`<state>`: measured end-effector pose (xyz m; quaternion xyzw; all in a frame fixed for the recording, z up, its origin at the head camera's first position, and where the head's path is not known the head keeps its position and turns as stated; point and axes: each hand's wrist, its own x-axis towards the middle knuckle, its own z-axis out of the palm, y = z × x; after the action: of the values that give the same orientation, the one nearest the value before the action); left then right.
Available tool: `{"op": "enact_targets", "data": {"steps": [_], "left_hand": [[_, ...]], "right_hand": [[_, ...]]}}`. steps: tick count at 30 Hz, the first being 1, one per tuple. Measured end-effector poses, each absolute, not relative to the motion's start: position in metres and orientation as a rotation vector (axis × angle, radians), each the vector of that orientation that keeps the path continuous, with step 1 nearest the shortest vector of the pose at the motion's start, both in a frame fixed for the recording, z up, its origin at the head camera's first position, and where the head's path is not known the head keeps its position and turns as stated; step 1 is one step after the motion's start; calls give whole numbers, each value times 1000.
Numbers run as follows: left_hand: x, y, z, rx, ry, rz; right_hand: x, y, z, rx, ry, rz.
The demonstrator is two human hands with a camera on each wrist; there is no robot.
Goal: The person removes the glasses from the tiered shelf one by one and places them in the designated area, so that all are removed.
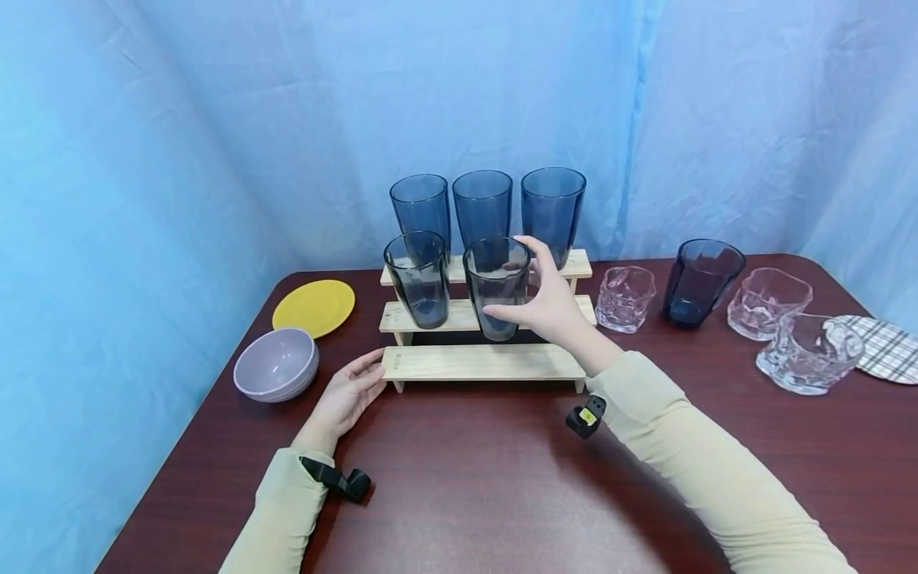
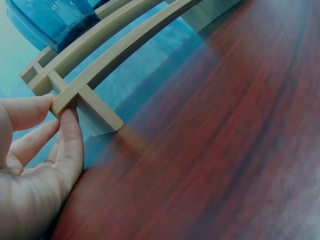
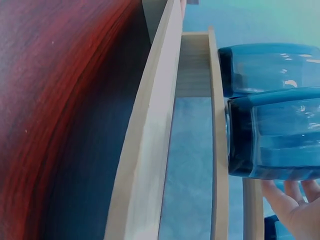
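Note:
A three-tier wooden rack (image 1: 484, 363) stands mid-table. My left hand (image 1: 351, 396) pinches the left end of its lowest tier, thumb and fingers (image 2: 71, 145) closing on the board in the left wrist view. With my right hand (image 1: 548, 307) I hold a dark tumbler (image 1: 495, 291) upright at the middle tier's front edge; whether its base bears on the board, I cannot tell. Another tumbler (image 1: 417, 283) stands left of it on that tier. Three blue-tinted tumblers (image 1: 482, 203) line the top tier behind. In the right wrist view, the held tumbler (image 3: 280, 135) appears sideways beside the fingers.
On the left are a yellow plate (image 1: 314, 308) and a lilac bowl (image 1: 276, 365). To the right stand a dark tumbler (image 1: 701, 283), a short clear glass (image 1: 625, 299), two more clear glasses (image 1: 770, 303) and a checked cloth piece (image 1: 889, 348). Blue curtains (image 1: 459, 80) hang behind the table.

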<state>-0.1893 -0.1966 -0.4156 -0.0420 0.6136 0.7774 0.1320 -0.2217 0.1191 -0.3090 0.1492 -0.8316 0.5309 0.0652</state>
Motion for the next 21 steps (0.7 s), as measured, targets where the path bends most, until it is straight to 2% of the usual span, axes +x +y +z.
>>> {"op": "enact_targets", "data": {"steps": [21], "left_hand": [[-188, -197, -414, -112, 1768, 2255]], "right_hand": [[-193, 134, -311, 505, -2343, 1689]]}}
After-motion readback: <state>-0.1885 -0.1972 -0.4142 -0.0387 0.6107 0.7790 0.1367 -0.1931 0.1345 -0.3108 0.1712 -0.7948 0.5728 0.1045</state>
